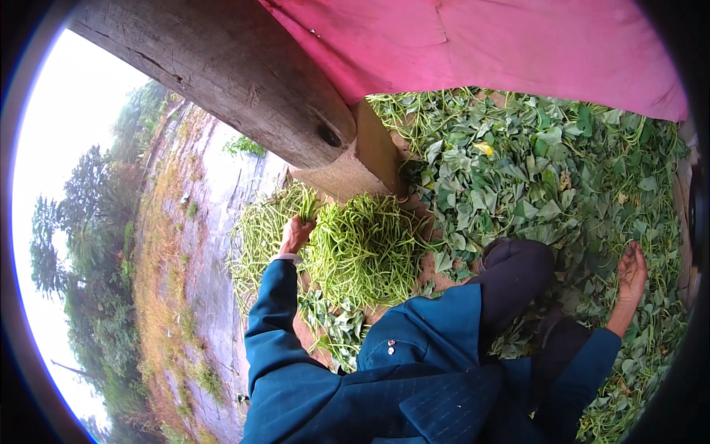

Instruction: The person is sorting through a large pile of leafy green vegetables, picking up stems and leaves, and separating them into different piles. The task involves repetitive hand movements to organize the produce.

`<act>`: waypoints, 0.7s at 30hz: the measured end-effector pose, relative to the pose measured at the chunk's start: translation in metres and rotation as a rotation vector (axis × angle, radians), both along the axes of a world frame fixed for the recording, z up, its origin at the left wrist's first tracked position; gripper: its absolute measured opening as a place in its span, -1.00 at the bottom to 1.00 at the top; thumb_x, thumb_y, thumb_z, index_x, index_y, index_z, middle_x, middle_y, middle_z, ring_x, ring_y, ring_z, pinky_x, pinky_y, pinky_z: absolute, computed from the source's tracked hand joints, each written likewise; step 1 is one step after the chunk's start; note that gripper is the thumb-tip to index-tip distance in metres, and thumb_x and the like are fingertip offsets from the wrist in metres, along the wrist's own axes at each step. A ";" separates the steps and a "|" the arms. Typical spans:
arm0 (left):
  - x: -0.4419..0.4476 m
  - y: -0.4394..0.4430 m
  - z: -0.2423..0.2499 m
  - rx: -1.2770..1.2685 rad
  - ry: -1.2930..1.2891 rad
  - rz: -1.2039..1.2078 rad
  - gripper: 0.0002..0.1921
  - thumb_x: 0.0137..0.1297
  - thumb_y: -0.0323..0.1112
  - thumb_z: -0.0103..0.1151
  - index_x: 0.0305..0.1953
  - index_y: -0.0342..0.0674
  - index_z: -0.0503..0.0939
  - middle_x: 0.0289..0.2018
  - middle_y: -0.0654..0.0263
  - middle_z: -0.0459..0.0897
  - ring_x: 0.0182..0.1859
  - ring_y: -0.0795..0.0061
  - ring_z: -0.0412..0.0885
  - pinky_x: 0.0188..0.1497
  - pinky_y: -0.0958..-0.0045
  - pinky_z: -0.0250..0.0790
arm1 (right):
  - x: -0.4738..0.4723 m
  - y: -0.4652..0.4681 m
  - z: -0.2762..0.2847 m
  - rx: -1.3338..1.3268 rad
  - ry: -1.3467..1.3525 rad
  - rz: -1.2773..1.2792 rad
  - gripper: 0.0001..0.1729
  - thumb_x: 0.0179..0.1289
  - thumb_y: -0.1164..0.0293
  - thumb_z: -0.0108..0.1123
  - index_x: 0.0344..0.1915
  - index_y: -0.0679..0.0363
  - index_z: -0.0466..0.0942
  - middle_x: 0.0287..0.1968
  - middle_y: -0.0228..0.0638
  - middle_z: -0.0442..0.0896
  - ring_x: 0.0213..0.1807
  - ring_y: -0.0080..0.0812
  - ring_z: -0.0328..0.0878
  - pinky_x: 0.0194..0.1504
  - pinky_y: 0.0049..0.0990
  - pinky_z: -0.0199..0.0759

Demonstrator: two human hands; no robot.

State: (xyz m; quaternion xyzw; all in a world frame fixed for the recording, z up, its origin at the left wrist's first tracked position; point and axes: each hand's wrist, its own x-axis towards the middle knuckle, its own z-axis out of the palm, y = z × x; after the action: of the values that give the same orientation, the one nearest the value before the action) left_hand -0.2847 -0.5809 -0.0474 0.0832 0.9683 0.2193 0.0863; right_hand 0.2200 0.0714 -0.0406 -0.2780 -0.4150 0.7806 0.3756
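Note:
My left hand (298, 234) is closed on a small bunch of green stems (308, 208), above the left side of a pile of cut stems. Just right of it lies a dense, rounded heap of green stems (366, 250). My right hand (632, 273) is far to the right, palm up with its fingers extended, and nothing shows in it. Under and around it spread leafy green vines (521, 172). A smaller patch of leafy stems (338, 327) lies near my jacket.
A thick wooden post (238, 72) rests on a squared block (355, 172) beyond the stem heap. Pink cloth (499, 44) hangs across the top right. Wet paving (216, 222), dry grass (161, 266) and trees (94, 277) lie to the left.

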 end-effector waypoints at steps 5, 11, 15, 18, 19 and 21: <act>-0.012 -0.004 -0.037 -0.102 -0.025 0.015 -0.47 -0.05 -0.09 0.27 -0.08 -0.31 0.50 -0.32 0.02 0.64 -0.23 0.18 0.61 -0.15 0.31 0.43 | 0.001 0.002 -0.001 -0.015 -0.014 0.004 -0.73 0.27 0.34 0.07 -0.08 0.23 0.48 -0.32 -0.48 0.52 -0.48 -0.69 0.39 -0.57 -0.70 0.26; -0.005 -0.007 -0.041 -0.065 -0.090 0.030 -0.41 -0.05 -0.14 0.26 0.05 -0.25 0.44 -0.11 0.03 0.59 -0.07 0.20 0.57 -0.02 0.33 0.39 | 0.004 0.004 -0.003 0.007 -0.029 0.017 -0.73 0.27 0.36 0.07 -0.07 0.23 0.47 -0.31 -0.47 0.52 -0.47 -0.69 0.39 -0.56 -0.70 0.25; 0.010 -0.003 -0.037 -0.096 0.004 -0.008 -0.47 -0.03 -0.18 0.22 0.03 -0.21 0.46 -0.14 0.03 0.60 -0.07 0.16 0.56 -0.03 0.29 0.38 | 0.002 0.001 0.002 -0.018 -0.073 -0.050 -0.72 0.26 0.37 0.07 -0.06 0.24 0.47 -0.29 -0.47 0.52 -0.48 -0.69 0.35 -0.56 -0.70 0.21; 0.012 0.017 -0.018 -0.087 0.106 0.007 -0.54 0.02 -0.20 0.18 -0.01 -0.21 0.49 -0.21 0.08 0.63 -0.16 0.16 0.59 -0.11 0.28 0.41 | -0.009 -0.011 0.013 -0.083 -0.016 -0.081 -0.71 0.23 0.40 0.08 -0.06 0.25 0.47 -0.30 -0.47 0.51 -0.51 -0.66 0.30 -0.59 -0.69 0.15; 0.012 0.032 -0.009 -0.093 0.097 -0.005 -0.56 0.03 -0.21 0.16 -0.02 -0.21 0.49 -0.23 0.09 0.63 -0.19 0.17 0.60 -0.14 0.28 0.42 | -0.012 -0.017 0.018 -0.151 -0.019 -0.169 -0.71 0.22 0.41 0.08 -0.06 0.25 0.47 -0.31 -0.48 0.51 -0.53 -0.65 0.28 -0.60 -0.69 0.12; 0.021 0.075 0.010 0.019 0.138 -0.160 -0.59 0.07 -0.26 0.13 -0.03 -0.25 0.48 -0.22 0.09 0.63 -0.23 0.22 0.61 -0.16 0.33 0.42 | -0.023 -0.028 0.028 -0.119 -0.097 -0.193 -0.75 0.17 0.42 0.11 -0.13 0.22 0.48 -0.39 -0.52 0.47 -0.55 -0.66 0.25 -0.62 -0.68 0.04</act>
State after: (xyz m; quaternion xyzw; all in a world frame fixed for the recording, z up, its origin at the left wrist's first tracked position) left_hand -0.2634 -0.5061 -0.0373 0.1761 0.9600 0.2146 0.0360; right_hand 0.1966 0.0439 -0.0122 -0.3757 -0.3570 0.7497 0.4115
